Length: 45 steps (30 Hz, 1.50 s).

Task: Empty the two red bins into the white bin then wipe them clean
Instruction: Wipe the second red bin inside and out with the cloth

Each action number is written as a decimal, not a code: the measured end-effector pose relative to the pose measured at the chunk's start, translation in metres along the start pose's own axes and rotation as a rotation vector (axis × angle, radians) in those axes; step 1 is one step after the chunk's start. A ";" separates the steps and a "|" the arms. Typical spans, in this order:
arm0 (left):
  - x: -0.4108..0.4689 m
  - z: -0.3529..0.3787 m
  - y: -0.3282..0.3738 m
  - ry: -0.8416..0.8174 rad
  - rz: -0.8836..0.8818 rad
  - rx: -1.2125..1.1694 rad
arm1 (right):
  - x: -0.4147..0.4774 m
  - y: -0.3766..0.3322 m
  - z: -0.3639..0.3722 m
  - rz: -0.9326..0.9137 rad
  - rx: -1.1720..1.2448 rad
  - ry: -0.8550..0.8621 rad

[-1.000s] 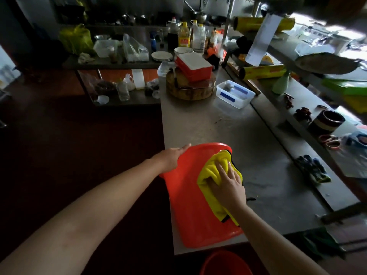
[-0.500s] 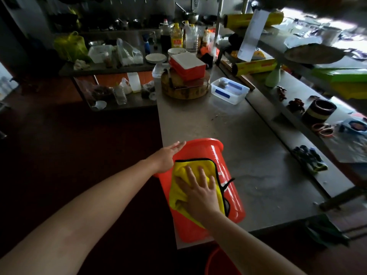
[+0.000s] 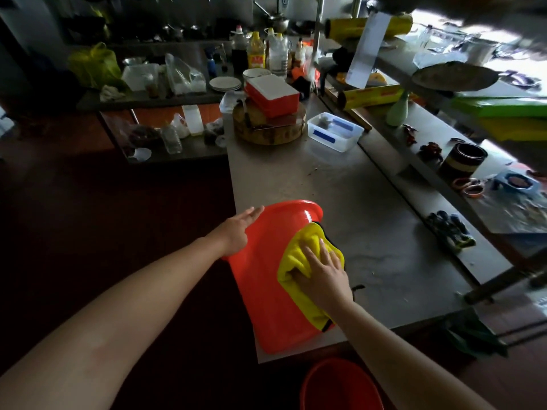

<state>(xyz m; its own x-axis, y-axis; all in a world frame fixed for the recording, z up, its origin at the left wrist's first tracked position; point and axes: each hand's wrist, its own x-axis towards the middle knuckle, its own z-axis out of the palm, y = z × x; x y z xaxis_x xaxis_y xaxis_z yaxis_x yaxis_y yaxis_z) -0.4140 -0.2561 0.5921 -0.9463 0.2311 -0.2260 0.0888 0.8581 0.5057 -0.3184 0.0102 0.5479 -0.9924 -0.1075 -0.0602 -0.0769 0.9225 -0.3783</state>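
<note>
bins 2: table bin [image 3: 266,297], floor bin [image 3: 340,389] | cloth [image 3: 297,254] 1 | left hand [image 3: 236,232] flat | right hand [image 3: 324,276] flat on cloth

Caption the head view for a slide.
Right hand presses a yellow cloth on a red bin lying on the table; left hand steadies it.

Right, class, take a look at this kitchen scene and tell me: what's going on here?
A person is wiping a red bin that lies on its side at the near edge of a steel counter. The right hand presses a yellow cloth flat against the bin's outer wall. The left hand rests open on the bin near its rim, steadying it. A second red bin stands on the floor just below.
</note>
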 end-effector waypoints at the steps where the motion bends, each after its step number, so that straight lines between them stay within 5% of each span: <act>1: 0.000 0.000 0.000 -0.004 0.005 0.003 | -0.004 -0.010 0.003 -0.047 -0.071 -0.002; 10: -0.002 -0.001 0.000 0.025 0.028 -0.015 | -0.030 -0.079 0.045 -0.429 -0.424 -0.157; 17: -0.006 0.001 -0.001 0.044 0.032 -0.015 | -0.022 -0.023 0.014 -0.237 -0.187 0.004; 26: -0.006 0.004 0.006 0.043 -0.007 -0.028 | -0.019 0.024 0.002 0.094 0.192 0.014; 36: -0.008 0.004 0.000 0.032 0.007 0.000 | -0.063 -0.056 0.053 -0.442 -0.396 -0.103; 45: -0.009 0.009 -0.003 0.043 0.041 0.021 | -0.062 -0.008 0.026 -0.321 -0.235 0.049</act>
<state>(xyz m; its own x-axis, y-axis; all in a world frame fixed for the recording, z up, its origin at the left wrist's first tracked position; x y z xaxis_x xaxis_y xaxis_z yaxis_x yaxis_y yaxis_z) -0.4031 -0.2567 0.5851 -0.9543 0.2466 -0.1691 0.1337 0.8578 0.4962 -0.2536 -0.0003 0.5311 -0.9173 -0.3914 0.0730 -0.3980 0.9053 -0.1485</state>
